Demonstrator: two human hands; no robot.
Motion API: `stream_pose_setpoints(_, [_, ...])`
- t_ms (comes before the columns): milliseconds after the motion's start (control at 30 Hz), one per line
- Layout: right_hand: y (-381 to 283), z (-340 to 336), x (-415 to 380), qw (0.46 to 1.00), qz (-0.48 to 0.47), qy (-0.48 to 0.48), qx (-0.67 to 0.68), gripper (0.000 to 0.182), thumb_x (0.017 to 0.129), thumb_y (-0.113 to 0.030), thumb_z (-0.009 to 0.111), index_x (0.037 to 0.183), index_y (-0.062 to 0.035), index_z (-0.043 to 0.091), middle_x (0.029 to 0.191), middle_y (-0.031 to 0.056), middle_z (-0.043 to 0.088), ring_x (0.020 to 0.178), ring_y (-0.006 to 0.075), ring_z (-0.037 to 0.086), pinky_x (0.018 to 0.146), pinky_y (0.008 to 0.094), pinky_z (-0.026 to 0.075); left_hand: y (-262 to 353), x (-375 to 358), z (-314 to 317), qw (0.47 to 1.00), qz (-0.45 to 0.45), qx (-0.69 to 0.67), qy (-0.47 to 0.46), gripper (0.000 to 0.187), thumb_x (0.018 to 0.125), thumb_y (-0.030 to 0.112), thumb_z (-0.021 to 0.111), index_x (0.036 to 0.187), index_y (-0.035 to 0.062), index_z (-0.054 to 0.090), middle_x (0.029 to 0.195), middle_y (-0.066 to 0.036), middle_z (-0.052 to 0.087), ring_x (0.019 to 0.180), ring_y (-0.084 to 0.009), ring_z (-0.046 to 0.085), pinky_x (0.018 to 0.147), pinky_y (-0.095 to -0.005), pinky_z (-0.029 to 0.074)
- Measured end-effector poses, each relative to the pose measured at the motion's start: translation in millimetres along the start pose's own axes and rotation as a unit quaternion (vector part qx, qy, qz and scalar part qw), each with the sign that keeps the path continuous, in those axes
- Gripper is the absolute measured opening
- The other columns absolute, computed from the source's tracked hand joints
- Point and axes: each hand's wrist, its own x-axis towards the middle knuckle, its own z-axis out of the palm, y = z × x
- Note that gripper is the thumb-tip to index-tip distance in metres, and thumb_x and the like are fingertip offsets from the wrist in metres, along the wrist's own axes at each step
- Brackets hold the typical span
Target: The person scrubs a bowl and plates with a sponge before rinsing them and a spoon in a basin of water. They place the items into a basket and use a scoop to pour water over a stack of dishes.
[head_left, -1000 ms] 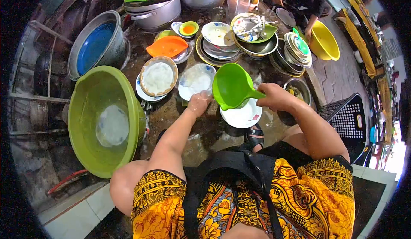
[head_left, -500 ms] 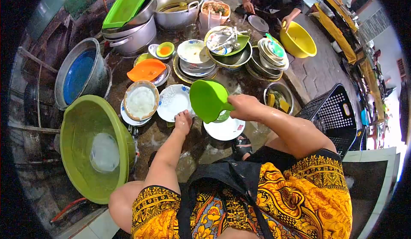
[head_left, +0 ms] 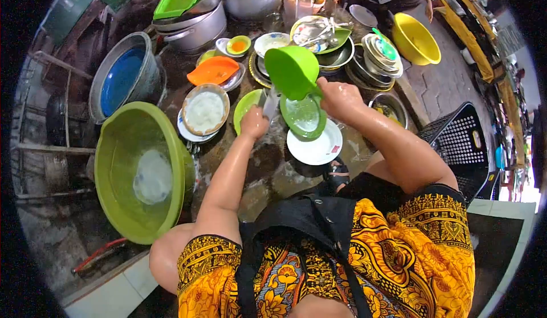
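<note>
My right hand (head_left: 341,98) is closed around the handle of a lime-green plastic dipper (head_left: 292,70), held tilted above the dishes. My left hand (head_left: 254,123) grips a white plate (head_left: 270,108) turned nearly edge-on and blurred. Beside and below it is a lime-green dish (head_left: 245,108), partly covered by the hand. Under the dipper sits a green dish (head_left: 303,115) with a wet, pale middle, overlapping a white plate (head_left: 318,147) near my foot. Left of my left hand, a brown-rimmed bowl (head_left: 206,110) of whitish suds rests on another plate.
A large olive-green basin (head_left: 106,175) stands at left, with a metal tub (head_left: 145,70) behind it. Stacked dishes, an orange dish (head_left: 213,70) and big pots (head_left: 199,30) fill the back. A black crate (head_left: 456,141) is at right. Another person sits beyond, near a yellow basin (head_left: 419,41).
My left hand has lifted and tipped the white plate, uncovering the lime-green dish. The dipper has risen and tilted. The view has shifted, and the other person's hand has left the yellow basin.
</note>
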Motion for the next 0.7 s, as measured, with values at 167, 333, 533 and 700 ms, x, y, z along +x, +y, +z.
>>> stream_pose_setpoints(167, [-4.5, -0.9, 4.1, 0.999, -0.023, 0.026, -0.012, 0.017, 0.074, -0.007, 0.048, 0.091, -0.0023, 0.048, 0.074, 0.0185, 0.061, 0.070, 0.0345, 0.061, 0.057, 0.0450, 0.046, -16.5, -1.6, -81.9, 0.959, -0.063, -0.275, 0.014, 0.030, 0.067, 0.019, 0.059, 0.088, -0.0015, 0.062, 0.076, -0.013, 0.063, 0.070, -0.0222, 0.060, 0.065, -0.0355, 0.046])
stream_pose_setpoints(333, [-31.1, -11.8, 10.2, 0.998, 0.014, 0.033, 0.050, 0.017, 0.082, -0.014, 0.041, 0.091, -0.0022, 0.048, 0.076, 0.0212, 0.060, 0.071, 0.0359, 0.061, 0.059, 0.0451, 0.046, -44.1, -28.4, -171.7, 0.858, -0.083, -0.493, 0.120, 0.024, 0.073, 0.008, 0.059, 0.094, -0.0047, 0.060, 0.083, -0.007, 0.062, 0.071, -0.0126, 0.057, 0.064, -0.0260, 0.045])
stream_pose_setpoints(533, [-100.1, -6.5, 18.9, 0.980, -0.091, 0.071, 0.163, 0.025, 0.089, -0.024, 0.033, 0.096, -0.0072, 0.050, 0.080, 0.0156, 0.059, 0.069, 0.0333, 0.058, 0.058, 0.0423, 0.045, -57.8, -108.4, -292.7, 0.810, -0.092, -0.470, 0.339, 0.021, 0.076, 0.005, 0.059, 0.094, -0.0058, 0.058, 0.087, -0.010, 0.061, 0.078, -0.0135, 0.056, 0.069, -0.0275, 0.044])
stream_pose_setpoints(700, [-208.0, 23.4, 15.9, 0.753, -0.054, 0.061, 0.653, 0.027, 0.083, -0.034, 0.052, 0.074, -0.0091, 0.059, 0.059, 0.0011, 0.053, 0.052, 0.0099, 0.044, 0.048, 0.0289, 0.037, -167.8, -151.9, -292.5, 0.859, -0.226, -0.107, 0.446, 0.029, 0.074, 0.016, 0.061, 0.094, -0.0043, 0.059, 0.087, -0.017, 0.062, 0.080, -0.0273, 0.059, 0.071, -0.0368, 0.044])
